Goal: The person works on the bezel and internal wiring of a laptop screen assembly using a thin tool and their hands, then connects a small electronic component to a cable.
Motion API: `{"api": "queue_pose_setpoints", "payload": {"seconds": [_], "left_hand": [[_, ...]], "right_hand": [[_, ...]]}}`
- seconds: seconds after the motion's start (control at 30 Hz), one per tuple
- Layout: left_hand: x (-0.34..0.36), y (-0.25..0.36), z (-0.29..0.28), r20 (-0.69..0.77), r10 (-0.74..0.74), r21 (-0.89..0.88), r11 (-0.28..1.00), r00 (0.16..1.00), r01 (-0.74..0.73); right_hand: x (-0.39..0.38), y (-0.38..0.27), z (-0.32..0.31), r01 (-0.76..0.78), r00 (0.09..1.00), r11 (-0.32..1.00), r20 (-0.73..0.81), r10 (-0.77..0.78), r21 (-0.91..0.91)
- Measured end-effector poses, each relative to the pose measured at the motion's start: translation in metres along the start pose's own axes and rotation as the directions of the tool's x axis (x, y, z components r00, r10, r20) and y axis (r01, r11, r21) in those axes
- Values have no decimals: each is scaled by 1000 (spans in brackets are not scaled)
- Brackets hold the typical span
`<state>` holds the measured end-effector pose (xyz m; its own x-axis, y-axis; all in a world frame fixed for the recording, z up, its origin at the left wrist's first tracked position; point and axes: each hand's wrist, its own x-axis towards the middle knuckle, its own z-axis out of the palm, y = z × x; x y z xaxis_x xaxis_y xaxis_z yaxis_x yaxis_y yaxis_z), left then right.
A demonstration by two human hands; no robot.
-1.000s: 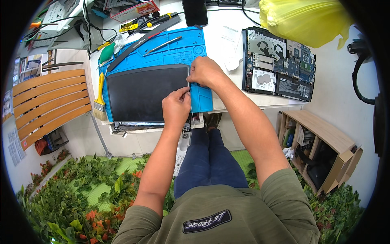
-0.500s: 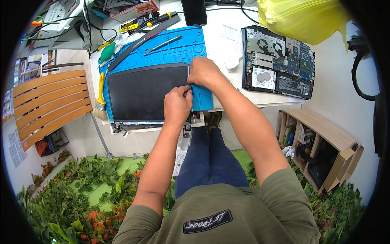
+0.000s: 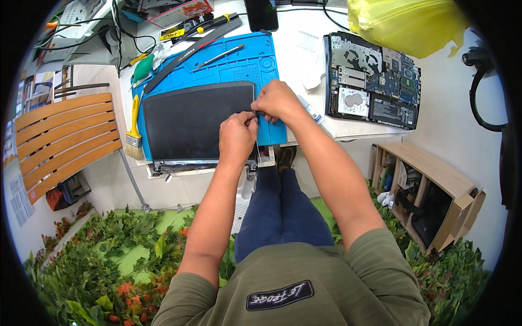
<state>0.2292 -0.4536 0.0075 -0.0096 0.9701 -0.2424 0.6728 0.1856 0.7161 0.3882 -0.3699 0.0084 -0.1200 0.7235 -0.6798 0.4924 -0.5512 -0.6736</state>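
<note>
A dark laptop screen lies face up on a blue work mat, its hinge edge toward me with a bare strip and small cables. My left hand rests over the screen's right part, fingers closed at its right edge. Just beyond, my right hand pinches at that same edge, its fingertips close to the left ones. Whatever the fingertips hold is hidden or too small to make out.
Left of the screen lies a yellow-handled brush. Behind it are a long dark bezel strip, a metal pen-like tool and a green blower bulb. At right sit an opened laptop base, a white tube and a yellow bag.
My right hand has slid slightly nearer and to the right along the screen's edge, revealing more of the white tube. My left hand stays nearly in place.
</note>
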Motion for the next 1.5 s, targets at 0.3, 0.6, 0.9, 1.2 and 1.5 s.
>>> {"api": "queue_pose_setpoints", "payload": {"seconds": [0.3, 0.6, 0.9, 1.2, 1.5], "left_hand": [[-17, -4, 0, -84, 54, -50, 997, 995, -59], [-15, -6, 4, -94, 65, -27, 997, 993, -68], [-28, -10, 4, -81, 82, 22, 996, 993, -81], [-24, -5, 2, -71, 19, 42, 999, 997, -16], [-27, -1, -3, -63, -115, -80, 991, 991, 110]], "right_hand": [[2, -7, 0, -19, 999, 996, 24, 21, -84], [2, -2, -2, -31, 998, 999, 45, 32, -21], [3, -1, 1, 30, 1000, 967, 3, -30, -252], [-1, 3, -3, 98, 995, 970, 29, -94, -220], [-1, 1, 3, 116, 993, 896, 16, -121, -429]]}}
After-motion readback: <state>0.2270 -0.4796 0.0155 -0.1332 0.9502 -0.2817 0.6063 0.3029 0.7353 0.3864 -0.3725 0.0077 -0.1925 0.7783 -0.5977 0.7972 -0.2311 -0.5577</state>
